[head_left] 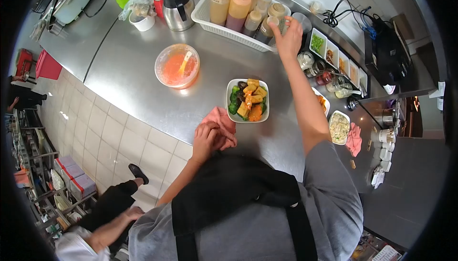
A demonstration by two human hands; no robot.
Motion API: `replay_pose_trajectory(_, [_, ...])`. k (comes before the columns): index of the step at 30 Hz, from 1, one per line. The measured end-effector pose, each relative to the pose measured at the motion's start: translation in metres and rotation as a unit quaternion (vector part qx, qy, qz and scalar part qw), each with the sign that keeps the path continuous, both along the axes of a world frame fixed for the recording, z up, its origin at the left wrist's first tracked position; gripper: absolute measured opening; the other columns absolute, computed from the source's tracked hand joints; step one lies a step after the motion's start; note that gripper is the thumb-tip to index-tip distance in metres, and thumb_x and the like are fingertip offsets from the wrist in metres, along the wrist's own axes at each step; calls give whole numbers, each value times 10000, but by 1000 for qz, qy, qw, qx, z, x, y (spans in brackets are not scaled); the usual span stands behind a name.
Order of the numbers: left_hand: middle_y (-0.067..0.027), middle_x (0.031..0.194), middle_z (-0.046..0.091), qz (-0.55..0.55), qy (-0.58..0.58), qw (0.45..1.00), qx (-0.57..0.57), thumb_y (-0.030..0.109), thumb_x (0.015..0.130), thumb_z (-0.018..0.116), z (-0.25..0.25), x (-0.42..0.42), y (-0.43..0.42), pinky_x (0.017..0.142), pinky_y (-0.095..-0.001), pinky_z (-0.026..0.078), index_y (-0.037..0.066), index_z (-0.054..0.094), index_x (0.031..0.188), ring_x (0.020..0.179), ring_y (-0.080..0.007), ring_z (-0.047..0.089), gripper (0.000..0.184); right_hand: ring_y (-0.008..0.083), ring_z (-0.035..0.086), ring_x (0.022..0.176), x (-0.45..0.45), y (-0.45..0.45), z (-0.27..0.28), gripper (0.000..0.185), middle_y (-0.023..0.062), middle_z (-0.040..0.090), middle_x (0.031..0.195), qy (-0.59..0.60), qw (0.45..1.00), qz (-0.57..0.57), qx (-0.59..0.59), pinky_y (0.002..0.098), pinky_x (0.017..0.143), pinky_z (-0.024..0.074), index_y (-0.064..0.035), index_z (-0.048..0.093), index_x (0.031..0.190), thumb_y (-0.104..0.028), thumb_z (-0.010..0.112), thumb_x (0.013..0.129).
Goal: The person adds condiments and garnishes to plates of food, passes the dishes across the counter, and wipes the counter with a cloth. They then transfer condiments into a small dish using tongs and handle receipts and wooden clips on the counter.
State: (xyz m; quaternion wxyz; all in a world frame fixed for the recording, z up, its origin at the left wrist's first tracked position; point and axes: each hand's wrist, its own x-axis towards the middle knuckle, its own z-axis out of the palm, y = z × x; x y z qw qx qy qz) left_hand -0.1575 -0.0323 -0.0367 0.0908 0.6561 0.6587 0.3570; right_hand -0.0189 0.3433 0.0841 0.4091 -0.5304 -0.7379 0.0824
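My left hand is closed on a pink cloth at the near edge of the steel counter. Stretched out to the back, my right hand is at the right end of a white basket, thumb and fingers apart. Its thumb is beside a small bottle with a dark sauce; whether it touches the bottle is unclear. Between my arms stands a square white bowl of broccoli, dark mushrooms and golden fried pieces under sauce. To its left is a clear tub of orange-red sauce with a yellow-handled spoon in it.
Squeeze bottles fill the basket; a steel thermos stands left of it. Right of my arm are glass jars, a garnish tray, a bowl of pale food and another cloth. A person's arm is behind me, left.
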Motion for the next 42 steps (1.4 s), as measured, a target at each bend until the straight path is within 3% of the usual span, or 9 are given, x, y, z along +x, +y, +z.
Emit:
replay_pose_trajectory(2, [-34, 1097, 549, 1, 4, 1000, -7, 201, 683, 733, 2, 0, 0, 956, -409, 367, 109, 556, 914, 1086, -269, 506, 306, 289, 518, 990, -7, -6, 12, 537, 107, 557, 1020, -129, 977, -8, 169, 411, 842, 419, -46, 606, 1044, -441, 756, 713])
replay_pose_trajectory(10, [-31, 1105, 544, 2, 10, 1000, -11, 206, 674, 744, 9, 0, 1, 948, -413, 366, 108, 553, 921, 1089, -273, 500, 327, 273, 386, 1200, -70, 24, 21, 585, 100, 524, 1203, -448, 894, -4, 25, 559, 1005, 237, -88, 716, 999, -572, 716, 670])
replay_pose_trajectory(14, [-35, 1095, 546, -3, 1, 1000, -5, 207, 677, 746, 6, 1, 3, 927, -412, 369, 106, 543, 898, 1054, -281, 504, 316, 281, 360, 1233, -74, 28, 10, 629, 110, 501, 1258, -419, 908, -14, -3, 595, 1052, 175, -92, 709, 1045, -577, 729, 646])
replay_pose_trajectory(20, [-39, 1064, 548, 1, 14, 1000, 13, 216, 679, 748, 12, 1, 4, 909, -410, 371, 101, 535, 867, 1028, -283, 509, 306, 281, 431, 1187, -46, -11, 20, 568, 115, 531, 1218, -254, 962, 35, 97, 555, 1072, 208, -55, 675, 996, -489, 753, 639])
replay_pose_trajectory(23, [-47, 1058, 549, 0, 11, 1000, 15, 219, 683, 747, 9, 2, 2, 899, -409, 373, 96, 539, 870, 1025, -288, 509, 305, 253, 557, 1063, -2, -52, 52, 482, 119, 595, 1131, 100, 985, 99, 96, 390, 981, 394, -30, 562, 1055, -286, 775, 705])
replay_pose_trajectory(28, [-61, 1064, 551, -13, 16, 999, 25, 202, 691, 739, 4, 2, 0, 890, -417, 374, 82, 547, 889, 1028, -297, 507, 301, 149, 602, 972, 77, -112, 109, 427, 101, 611, 1127, 471, 836, 254, -120, 276, 854, 471, -19, 429, 1232, -144, 643, 884])
replay_pose_trajectory(32, [-70, 1062, 555, -16, 13, 999, 25, 205, 709, 726, 2, 3, 1, 889, -427, 377, 69, 551, 898, 1034, -296, 508, 291, 209, 612, 988, 113, -148, 83, 505, 90, 613, 1161, 47, 969, 218, -104, 323, 836, 484, -96, 527, 1258, -278, 712, 825])
replay_pose_trajectory(35, [-73, 1056, 558, -10, 23, 999, 38, 216, 722, 717, 3, 4, -1, 887, -425, 379, 63, 556, 903, 1034, -296, 509, 287, 265, 563, 954, 128, -173, 51, 517, 63, 566, 1013, -391, 894, 221, 12, 386, 784, 470, -117, 578, 1153, -218, 749, 676])
replay_pose_trajectory(42, [-77, 1052, 561, -8, 23, 999, 38, 212, 735, 707, 8, 6, -4, 882, -421, 381, 53, 573, 932, 1035, -294, 512, 286, 210, 544, 949, 99, -200, 40, 423, 22, 557, 931, -453, 846, 266, 85, 347, 782, 438, -140, 622, 1031, -146, 731, 621])
